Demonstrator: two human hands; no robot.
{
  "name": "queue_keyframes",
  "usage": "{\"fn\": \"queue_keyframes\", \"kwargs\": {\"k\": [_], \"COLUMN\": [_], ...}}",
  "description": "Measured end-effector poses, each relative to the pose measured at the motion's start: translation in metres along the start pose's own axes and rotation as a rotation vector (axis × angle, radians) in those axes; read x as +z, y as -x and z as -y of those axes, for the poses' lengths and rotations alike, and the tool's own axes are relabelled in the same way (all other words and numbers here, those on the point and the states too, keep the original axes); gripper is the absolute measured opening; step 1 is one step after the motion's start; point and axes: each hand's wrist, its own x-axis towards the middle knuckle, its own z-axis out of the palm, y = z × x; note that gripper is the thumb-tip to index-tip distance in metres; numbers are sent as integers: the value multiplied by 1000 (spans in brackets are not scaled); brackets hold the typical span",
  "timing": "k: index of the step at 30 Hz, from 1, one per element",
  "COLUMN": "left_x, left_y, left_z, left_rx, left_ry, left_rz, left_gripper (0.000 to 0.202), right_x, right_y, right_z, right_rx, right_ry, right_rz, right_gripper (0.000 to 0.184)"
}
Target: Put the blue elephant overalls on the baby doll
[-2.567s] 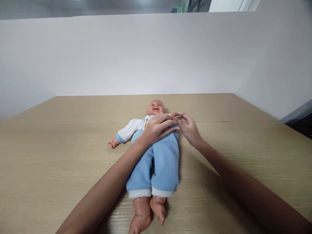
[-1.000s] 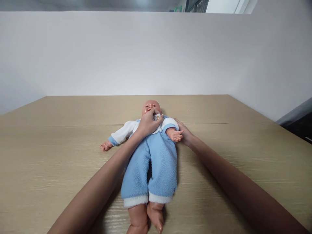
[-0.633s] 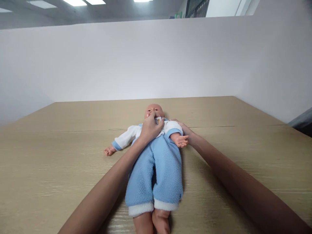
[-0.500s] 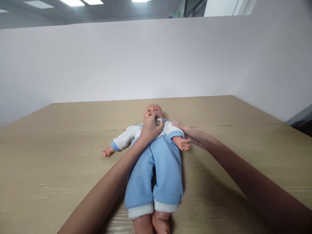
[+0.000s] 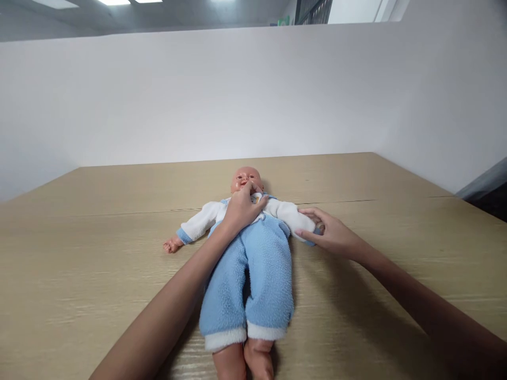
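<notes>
A baby doll (image 5: 269,264) lies on its back on the wooden table, head at the far side and legs toward me. It wears a white fleece top with blue cuffs and light blue fleece trousers with white hems. My left hand (image 5: 242,205) grips the front of the doll at its collar, thumb apart from the fingers, covering the chin and part of the chest. Around the cuff of the doll's sleeve on the right (image 5: 291,215), my right hand (image 5: 327,231) is closed, hiding the doll's hand. The doll's other arm (image 5: 198,221) is stretched out to the left.
The wooden table (image 5: 99,253) extends around the doll, with a seam across it. A white partition (image 5: 222,95) rises behind the table and along its right side. A dark object (image 5: 489,192) stands at the far right edge. Ceiling lights show above the partition.
My right hand has moved from the doll's shoulder down to its cuff. The sleeve, earlier bunched up with the doll's hand showing, now stretches out to the right. My left hand stays at the collar.
</notes>
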Motion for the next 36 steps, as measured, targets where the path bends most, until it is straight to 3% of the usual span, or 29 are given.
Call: {"fn": "queue_keyframes", "kwargs": {"k": [3, 7, 10, 13, 16, 19, 22, 25, 28, 32, 36], "left_x": [-1, -1, -2, -6, -16, -31, -46, -61, -73, -78, -72], "left_y": [0, 0, 0, 5, 15, 29, 49, 75, 101, 122, 126], "left_z": [-2, -1, -3, -10, -18, -19, -6, 13, 30, 40, 46], "left_rx": [-31, -9, 49, 87, 126, 132, 115, 49, -42, -91, -128], "left_ry": [-2, 11, -39, -194, -328, -365, -311, -238, -188, -243, -197], "left_rz": [6, 18, 19, -26, -78, -131, -194, -248, -213, -83, -23], "left_gripper": [24, 24, 21, 19, 20, 22, 17, 13, 17, 27, 31], "right_x": [-2, -20, -25, -17, -10, -13, -22, -22, -7, 30, 62], "right_y": [2, 2, 5, 12, 20, 24, 24, 26, 33, 36, 24], "right_z": [-8, -20, -24, -17, 2, 19, 24, 24, 32, 49, 49], "right_rx": [-108, -226, -329, -336, -336, -326, -283, -260, -337, -428, -265], "right_ry": [191, 364, 487, 630, 751, 771, 720, 703, 683, 457, 95], "right_rz": [-36, -119, -179, -243, -433, -658, -751, -731, -666, -379, -136], "right_gripper": [54, 45, 56, 72, 80, 76, 76, 76, 73, 54, 36]}}
